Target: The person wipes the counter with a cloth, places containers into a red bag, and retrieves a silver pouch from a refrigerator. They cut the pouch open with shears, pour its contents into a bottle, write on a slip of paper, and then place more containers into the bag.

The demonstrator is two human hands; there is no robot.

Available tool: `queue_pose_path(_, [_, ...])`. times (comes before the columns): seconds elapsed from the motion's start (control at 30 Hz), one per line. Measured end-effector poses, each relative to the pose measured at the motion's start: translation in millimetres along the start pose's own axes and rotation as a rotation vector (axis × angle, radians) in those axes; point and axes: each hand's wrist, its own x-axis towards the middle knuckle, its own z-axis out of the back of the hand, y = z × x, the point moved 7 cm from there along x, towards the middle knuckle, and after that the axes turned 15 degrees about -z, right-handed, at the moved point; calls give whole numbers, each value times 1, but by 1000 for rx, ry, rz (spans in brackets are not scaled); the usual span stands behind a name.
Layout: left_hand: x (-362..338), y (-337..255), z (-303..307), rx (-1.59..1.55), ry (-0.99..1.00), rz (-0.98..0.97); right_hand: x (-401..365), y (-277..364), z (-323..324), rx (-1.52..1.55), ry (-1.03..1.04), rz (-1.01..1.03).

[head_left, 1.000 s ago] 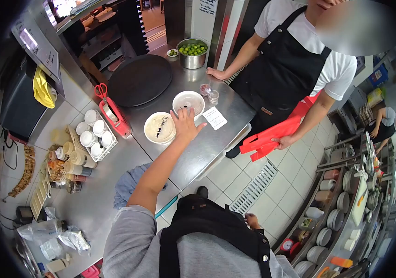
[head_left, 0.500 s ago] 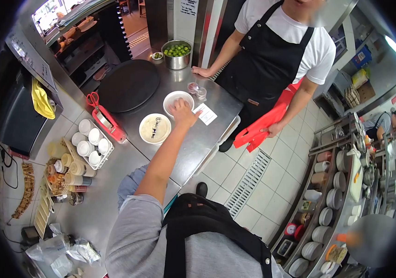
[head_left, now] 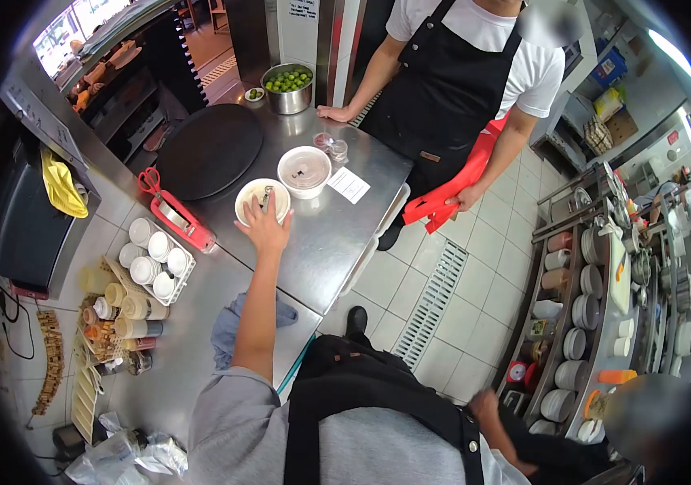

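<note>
My left hand [head_left: 267, 230] reaches forward and lies over a round white lidded tub [head_left: 246, 196] on the steel counter. Its fingers are spread across the near part of the lid and partly cover dark handwriting. Just to the right stands a second white tub [head_left: 305, 174] with a clear-looking lid and a small dark mark on top. A white printed card [head_left: 349, 185] lies beside it, and small clear cups [head_left: 335, 149] sit behind the card. My right hand is out of sight.
A black round plate [head_left: 209, 152], a pot of green limes [head_left: 289, 85], red-handled scissors [head_left: 150, 180] and a rack of white cups [head_left: 159, 263] are around. A co-worker in a black apron [head_left: 434, 89] holds something red [head_left: 462, 182]. Another person [head_left: 555, 444] is at lower right.
My left hand has left the right tub and moved left onto the other tub's lid. The view has shifted slightly. Another person's arm has appeared at lower right.
</note>
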Motion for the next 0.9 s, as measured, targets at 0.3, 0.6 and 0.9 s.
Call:
queue_pose_path(0.3, [-33,-86,38,-275,-283,-370,121,103,84,1616,89,-188])
queue_pose_path(0.6, [-265,-230,-95,-1074,747,-894,152,115,151,1512,-41,17])
queue_pose_path(0.9, [-205,-161,-80,-1072,896,-544,162,103,147,1430,106,-58])
